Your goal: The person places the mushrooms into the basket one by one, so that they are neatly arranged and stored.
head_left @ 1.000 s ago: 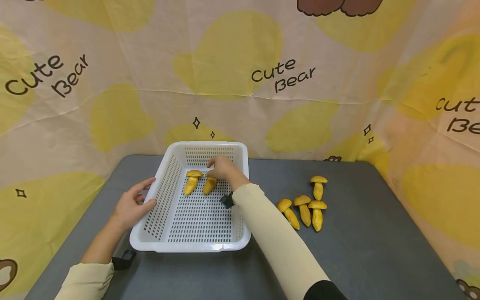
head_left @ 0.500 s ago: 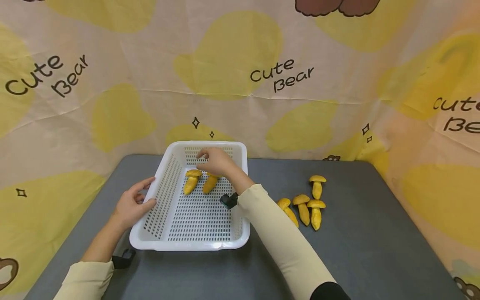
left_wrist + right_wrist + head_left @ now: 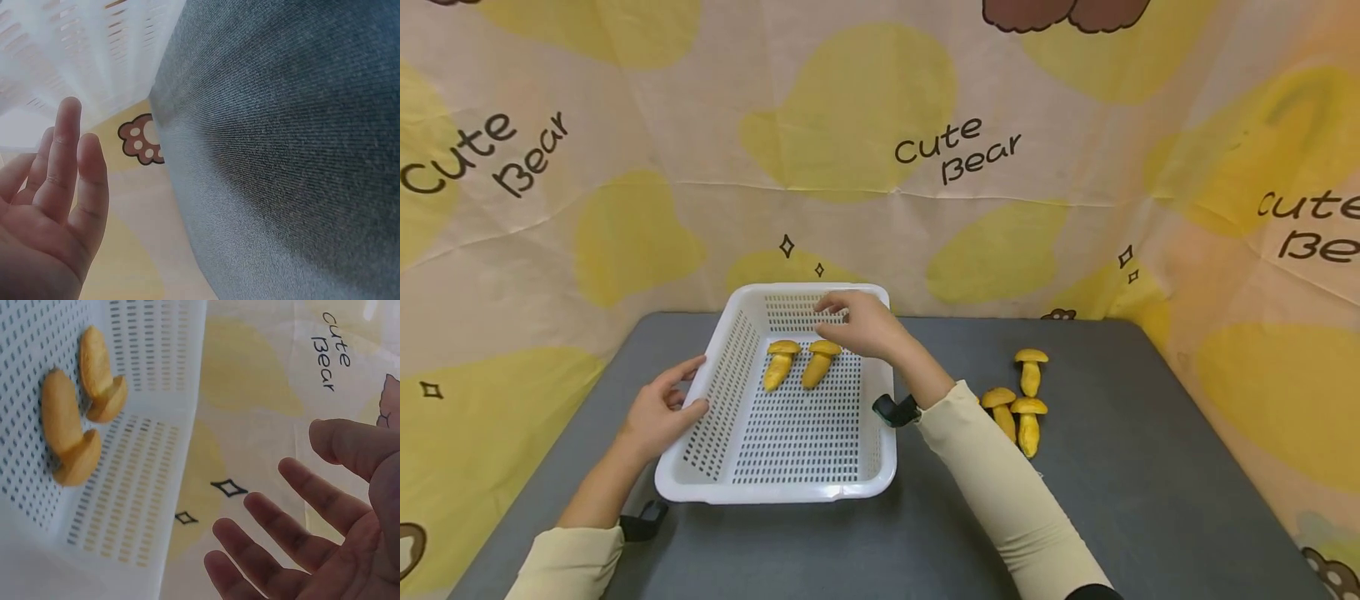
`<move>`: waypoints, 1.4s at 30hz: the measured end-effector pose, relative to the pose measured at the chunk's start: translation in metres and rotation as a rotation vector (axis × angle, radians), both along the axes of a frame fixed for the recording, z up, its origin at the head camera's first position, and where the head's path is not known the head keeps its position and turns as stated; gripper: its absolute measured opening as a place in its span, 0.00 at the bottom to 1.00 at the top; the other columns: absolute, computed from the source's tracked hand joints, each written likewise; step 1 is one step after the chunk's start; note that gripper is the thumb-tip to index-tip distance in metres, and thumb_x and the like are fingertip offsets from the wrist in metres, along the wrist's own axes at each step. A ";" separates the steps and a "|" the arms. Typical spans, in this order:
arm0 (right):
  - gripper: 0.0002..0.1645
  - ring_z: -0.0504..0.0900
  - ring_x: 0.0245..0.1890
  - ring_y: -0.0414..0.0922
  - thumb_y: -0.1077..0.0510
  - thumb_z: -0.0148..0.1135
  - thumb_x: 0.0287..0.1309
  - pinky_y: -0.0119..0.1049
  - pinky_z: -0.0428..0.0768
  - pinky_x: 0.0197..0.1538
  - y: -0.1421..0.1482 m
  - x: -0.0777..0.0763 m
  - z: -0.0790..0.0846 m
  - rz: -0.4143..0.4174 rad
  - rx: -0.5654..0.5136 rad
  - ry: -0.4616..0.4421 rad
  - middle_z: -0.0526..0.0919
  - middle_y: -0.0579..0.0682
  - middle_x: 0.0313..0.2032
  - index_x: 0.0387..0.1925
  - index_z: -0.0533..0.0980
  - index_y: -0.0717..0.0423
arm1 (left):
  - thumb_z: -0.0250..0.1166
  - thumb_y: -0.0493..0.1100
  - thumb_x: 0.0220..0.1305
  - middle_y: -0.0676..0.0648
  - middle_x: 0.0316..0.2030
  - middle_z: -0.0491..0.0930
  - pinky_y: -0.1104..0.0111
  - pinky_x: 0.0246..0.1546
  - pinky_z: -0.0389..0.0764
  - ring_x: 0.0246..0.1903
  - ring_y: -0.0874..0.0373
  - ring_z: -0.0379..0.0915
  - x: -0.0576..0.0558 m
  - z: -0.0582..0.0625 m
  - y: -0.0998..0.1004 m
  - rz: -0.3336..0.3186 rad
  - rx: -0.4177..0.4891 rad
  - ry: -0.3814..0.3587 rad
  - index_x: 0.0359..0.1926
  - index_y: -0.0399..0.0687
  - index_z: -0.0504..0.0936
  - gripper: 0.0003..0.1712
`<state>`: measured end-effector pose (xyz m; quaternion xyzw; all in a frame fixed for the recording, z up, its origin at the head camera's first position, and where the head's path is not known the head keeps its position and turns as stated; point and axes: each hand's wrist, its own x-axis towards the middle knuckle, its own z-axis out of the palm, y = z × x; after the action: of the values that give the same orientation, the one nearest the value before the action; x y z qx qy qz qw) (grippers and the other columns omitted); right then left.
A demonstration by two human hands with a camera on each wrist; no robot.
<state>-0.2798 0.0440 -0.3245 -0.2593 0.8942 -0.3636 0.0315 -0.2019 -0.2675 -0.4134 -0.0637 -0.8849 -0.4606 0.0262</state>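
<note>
Right now the careful thing is probably to lift the right hand (image 3: 861, 323) well clear of the rim of the white basket (image 3: 775, 492), without brushing the mushroom on the left (image 3: 777, 372) or the mushroom on the right (image 3: 817, 368); it hangs over the far right part with its fingers loosely spread and nothing in them. The left hand (image 3: 658, 417), relaxed and gripping nothing, rests against the left rim, where a light, even touch should stop the basket sliding. Both mushrooms lie side by side on the slotted floor, slightly apart, caps towards the far wall; they are yellow, with domed caps and thick, tapering stems (how firm they are is hard to tell). At least three more mushrooms (image 3: 1028, 429) lie on the grey surface (image 3: 1150, 500) to the right, and the stem looks the safer part to pinch
</note>
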 end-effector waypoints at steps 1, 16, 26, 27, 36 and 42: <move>0.18 0.78 0.55 0.47 0.51 0.60 0.61 0.41 0.77 0.57 0.004 0.001 0.000 0.000 -0.004 0.009 0.80 0.48 0.55 0.53 0.78 0.48 | 0.58 0.34 0.60 0.30 0.57 0.68 0.65 0.23 0.84 0.27 0.57 0.84 0.000 0.000 0.000 0.001 0.001 0.000 0.72 0.41 0.58 0.38; 0.19 0.78 0.54 0.52 0.52 0.61 0.61 0.46 0.78 0.57 0.065 0.016 0.007 0.014 0.143 0.090 0.80 0.48 0.54 0.53 0.78 0.51 | 0.57 0.33 0.60 0.30 0.57 0.68 0.65 0.22 0.84 0.26 0.59 0.83 -0.001 -0.002 -0.001 0.007 0.011 0.006 0.72 0.42 0.59 0.38; 0.20 0.78 0.55 0.55 0.51 0.61 0.61 0.51 0.78 0.56 0.115 0.016 0.005 -0.055 0.178 0.060 0.80 0.51 0.56 0.54 0.77 0.48 | 0.57 0.33 0.59 0.30 0.57 0.68 0.66 0.22 0.84 0.25 0.59 0.83 -0.001 -0.001 -0.002 0.007 0.000 0.015 0.72 0.41 0.59 0.38; 0.20 0.78 0.55 0.56 0.51 0.61 0.61 0.52 0.78 0.56 0.120 0.016 0.005 -0.059 0.183 0.059 0.79 0.52 0.56 0.54 0.77 0.49 | 0.57 0.33 0.59 0.30 0.57 0.68 0.66 0.22 0.84 0.25 0.59 0.83 -0.002 -0.001 -0.002 0.007 -0.001 0.013 0.72 0.41 0.59 0.38; 0.20 0.77 0.55 0.57 0.52 0.60 0.62 0.53 0.77 0.55 0.160 0.019 -0.002 -0.112 0.214 0.049 0.78 0.53 0.57 0.56 0.77 0.51 | 0.57 0.33 0.60 0.30 0.57 0.68 0.65 0.22 0.84 0.26 0.58 0.84 -0.001 -0.001 0.000 0.006 0.009 -0.002 0.72 0.41 0.58 0.38; 0.19 0.76 0.56 0.57 0.53 0.59 0.64 0.54 0.77 0.55 0.184 0.020 -0.010 -0.179 0.214 0.042 0.77 0.54 0.58 0.56 0.76 0.50 | 0.57 0.33 0.59 0.29 0.56 0.68 0.66 0.22 0.83 0.24 0.62 0.82 -0.001 -0.001 0.000 -0.003 0.018 0.013 0.71 0.40 0.59 0.38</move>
<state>-0.2596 0.2282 -0.3346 -0.1812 0.9478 -0.2622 0.0079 -0.2028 -0.2678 -0.4149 -0.0680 -0.8804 -0.4682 0.0320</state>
